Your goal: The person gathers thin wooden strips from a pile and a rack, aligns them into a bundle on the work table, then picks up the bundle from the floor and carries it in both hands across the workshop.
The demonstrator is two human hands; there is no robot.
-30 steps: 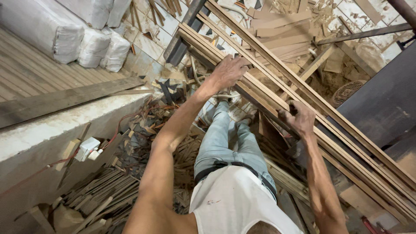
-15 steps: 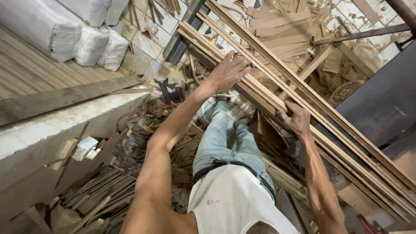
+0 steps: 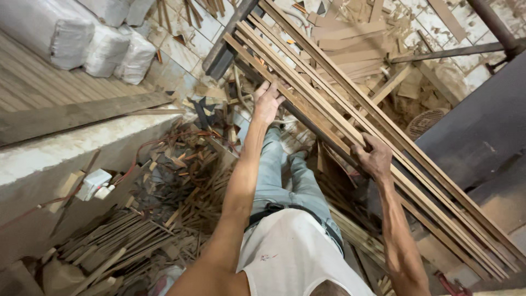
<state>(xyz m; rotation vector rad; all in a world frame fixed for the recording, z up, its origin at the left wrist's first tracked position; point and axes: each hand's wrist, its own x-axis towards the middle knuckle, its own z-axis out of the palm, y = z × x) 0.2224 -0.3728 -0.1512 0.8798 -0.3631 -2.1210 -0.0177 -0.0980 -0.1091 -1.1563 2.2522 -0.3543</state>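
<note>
Overhead, both hands grip long wooden strips (image 3: 350, 109) slanting across a cluttered floor: left hand (image 3: 267, 103) clasps them farther up, right hand (image 3: 377, 160) nearer. Loosely bundled strips could slide apart; offcuts (image 3: 181, 164) underfoot risk tripping.

Long strips (image 3: 350, 118) of raw, matt wood are seen; rough offcuts (image 3: 126, 246) of splintered wood are heaped at seven o'clock; woven plastic sacks (image 3: 98, 38) at eleven.

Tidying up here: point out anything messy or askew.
Splintered brown wood offcuts lie heaped on the floor by the person's legs. The bundle of long thin wooden strips, gripped by left hand and right hand, runs diagonally.
</note>
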